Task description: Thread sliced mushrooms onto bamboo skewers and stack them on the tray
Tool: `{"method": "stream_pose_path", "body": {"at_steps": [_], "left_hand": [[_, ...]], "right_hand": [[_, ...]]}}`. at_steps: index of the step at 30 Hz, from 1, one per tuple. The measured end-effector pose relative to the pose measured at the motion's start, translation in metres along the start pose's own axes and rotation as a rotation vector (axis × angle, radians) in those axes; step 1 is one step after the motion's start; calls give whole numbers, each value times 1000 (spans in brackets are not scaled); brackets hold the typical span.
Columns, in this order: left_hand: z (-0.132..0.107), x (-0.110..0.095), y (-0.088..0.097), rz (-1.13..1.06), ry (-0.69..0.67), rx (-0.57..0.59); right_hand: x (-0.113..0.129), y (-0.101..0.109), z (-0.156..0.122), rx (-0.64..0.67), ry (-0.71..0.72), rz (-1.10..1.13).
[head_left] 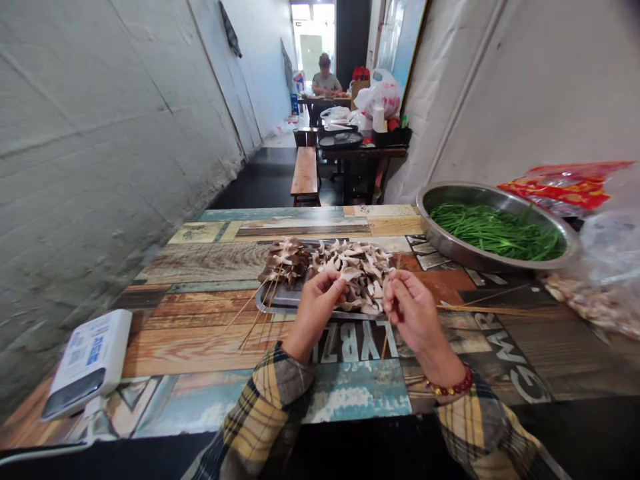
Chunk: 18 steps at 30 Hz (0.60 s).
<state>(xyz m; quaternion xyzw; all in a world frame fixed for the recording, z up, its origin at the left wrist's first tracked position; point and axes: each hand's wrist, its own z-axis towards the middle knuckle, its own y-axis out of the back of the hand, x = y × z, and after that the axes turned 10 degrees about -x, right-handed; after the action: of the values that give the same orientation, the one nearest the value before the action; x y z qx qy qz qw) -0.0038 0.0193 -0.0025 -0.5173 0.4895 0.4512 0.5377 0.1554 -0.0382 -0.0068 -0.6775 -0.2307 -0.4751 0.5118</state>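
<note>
My left hand [321, 305] is closed in a pinch at a pale strip of oyster mushroom [353, 274]. Level with it, my right hand [413, 312] has its fingers closed on a thin wooden skewer [385, 347], whose lower end sticks out beneath the palm. Both hands hover over the front of a metal tray [280, 310]. Torn oyster mushrooms [367, 293] are heaped on the tray's right side. On its left lie threaded mushroom skewers [285, 259], their bare sticks pointing toward me.
Loose skewers [493, 310] lie at the right, below a steel basin [430, 243] of green chives [500, 230]. Plastic bags [613, 247] crowd the right edge. A white device [90, 357] with a cable sits at left. Farther back are a bench [305, 172] and a seated person [326, 80].
</note>
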Motion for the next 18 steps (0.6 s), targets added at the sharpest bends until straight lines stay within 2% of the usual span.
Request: {"method": "stream_pose_path", "body": {"at_steps": [3, 8, 14, 18], "left_hand": [[0, 1, 0, -73, 56, 28], [0, 1, 0, -145, 98, 71], [1, 4, -1, -103, 89, 67], [2, 11, -2, 29, -25, 31]], "right_hand": [[9, 7, 4, -95, 124, 98], [11, 14, 7, -174, 327, 73], [7, 15, 10, -214, 329, 83], [3, 13, 11, -161, 304, 36]]}}
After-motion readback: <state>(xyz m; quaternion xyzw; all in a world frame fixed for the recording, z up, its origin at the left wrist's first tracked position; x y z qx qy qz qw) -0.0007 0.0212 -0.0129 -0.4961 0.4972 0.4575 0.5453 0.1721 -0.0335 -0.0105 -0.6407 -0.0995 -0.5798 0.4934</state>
